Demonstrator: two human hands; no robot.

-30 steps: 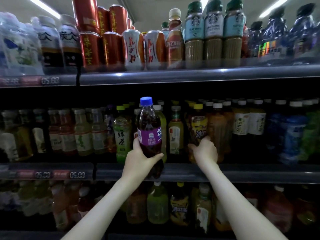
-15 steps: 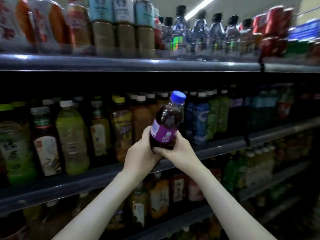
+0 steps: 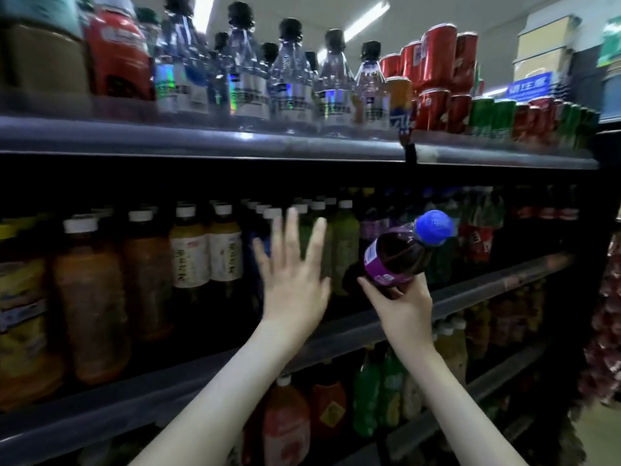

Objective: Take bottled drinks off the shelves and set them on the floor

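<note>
The step in hand looks like the carry: one bottle (image 3: 398, 255) is already off the shelves, and the right hand (image 3: 401, 309) grips its lower body with curled fingers. It is held tilted, blue cap up and to the right, in the air just in front of the middle shelf (image 3: 487, 292)'s front edge. The left hand (image 3: 295, 290) holds nothing, its fingers straight and spread wide before the white-capped tea bottles (image 3: 188, 253); whether it touches any I cannot tell. The next move probably calls for lowering the held bottle and standing it upright on the floor (image 3: 603, 438), of which only a sliver shows. The free hand seems placed to take another. The held bottle carries a purple label with a white patch, its writing too blurred to read. The tea labels bear vertical characters, also unreadable. A blue sign (image 3: 531, 87) beyond the red cans (image 3: 437, 62) shows white characters I cannot make out.
</note>
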